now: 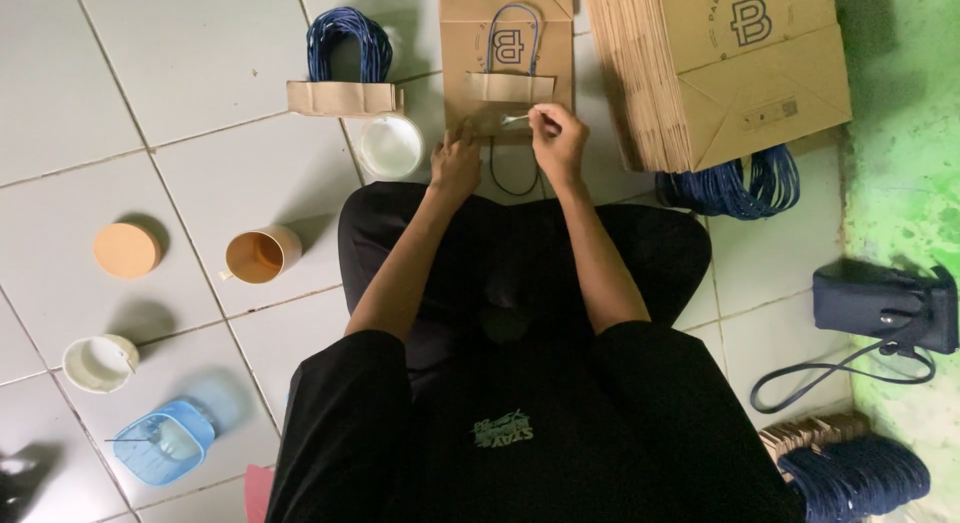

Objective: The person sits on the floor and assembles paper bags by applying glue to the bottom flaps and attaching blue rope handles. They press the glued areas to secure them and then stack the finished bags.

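Overhead, the tall stack of flat brown paper bags (720,68) fills the upper right of the tiled floor (180,183), with a bundle of blue cord handles (735,186) beneath it. Just left, 1 flat paper bag (505,53) lies before the seated person's knees. The left hand (455,165) presses flat on its lower edge, fingers spread. The right hand (560,138) pinches a small white stick (517,118) against the bag's handle strip. A white bowl (391,146) sits just beside the left hand.
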